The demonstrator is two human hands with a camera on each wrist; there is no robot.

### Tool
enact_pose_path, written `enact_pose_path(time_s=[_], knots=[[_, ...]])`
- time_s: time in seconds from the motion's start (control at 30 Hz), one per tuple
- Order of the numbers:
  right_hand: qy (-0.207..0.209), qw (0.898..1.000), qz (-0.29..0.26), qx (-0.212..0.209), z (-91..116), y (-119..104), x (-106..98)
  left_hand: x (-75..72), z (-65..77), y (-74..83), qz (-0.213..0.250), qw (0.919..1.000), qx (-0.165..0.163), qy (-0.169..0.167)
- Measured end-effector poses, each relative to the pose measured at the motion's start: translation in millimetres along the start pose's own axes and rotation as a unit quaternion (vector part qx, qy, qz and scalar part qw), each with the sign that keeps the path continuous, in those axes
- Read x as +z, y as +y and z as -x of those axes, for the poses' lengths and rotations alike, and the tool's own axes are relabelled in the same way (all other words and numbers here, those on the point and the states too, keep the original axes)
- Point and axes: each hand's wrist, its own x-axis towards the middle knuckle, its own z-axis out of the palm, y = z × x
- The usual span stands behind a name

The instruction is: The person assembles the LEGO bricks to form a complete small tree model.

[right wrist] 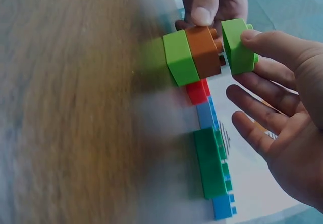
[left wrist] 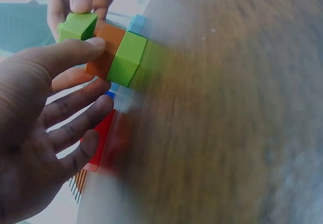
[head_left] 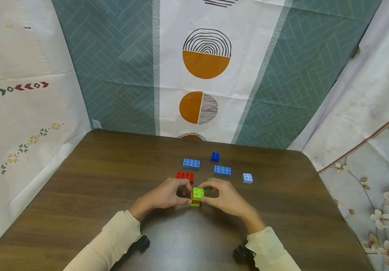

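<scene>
In the head view, my left hand (head_left: 167, 192) and right hand (head_left: 226, 196) meet over a small stack of toy building bricks. The stack is an orange-brown brick (right wrist: 204, 52) on top of a lime green brick (right wrist: 180, 57), standing on the table. My left thumb and fingers pinch the orange-brown brick from the side. Between thumb and fingers, my right hand holds a second lime green brick (right wrist: 237, 47). It sits slightly tilted just over the orange-brown brick's studs, with a narrow gap showing in the right wrist view.
Behind the hands on the wooden table (head_left: 113, 162) lie a red brick (head_left: 185, 175), a dark green brick (right wrist: 209, 163) partly hidden by my right hand in the head view, two medium blue bricks (head_left: 191, 163), a dark blue brick (head_left: 215, 157) and a light blue brick (head_left: 247, 178). Patterned cloths hang beyond.
</scene>
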Motion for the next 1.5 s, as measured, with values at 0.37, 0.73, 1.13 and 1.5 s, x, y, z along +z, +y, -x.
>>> enact_pose_path(time_s=[0.37,0.73,1.13,1.5], knots=[[-0.005,1.0,-0.004,0.01,-5.1,-3.6,5.7,0.3,-1.9,0.8,-0.002,1.0,-0.005,0.002],[-0.006,1.0,0.001,0.007,-5.3,-4.7,6.1,-6.1,0.1,2.1,0.008,0.9999,-0.008,0.005],[-0.006,1.0,-0.007,0.003,-5.0,-3.1,5.5,-6.9,-2.1,4.4,0.034,0.9984,0.029,0.036],[-0.007,1.0,-0.009,0.005,-4.8,-3.6,5.7,-6.1,-1.5,5.9,0.036,0.9983,0.034,0.032]])
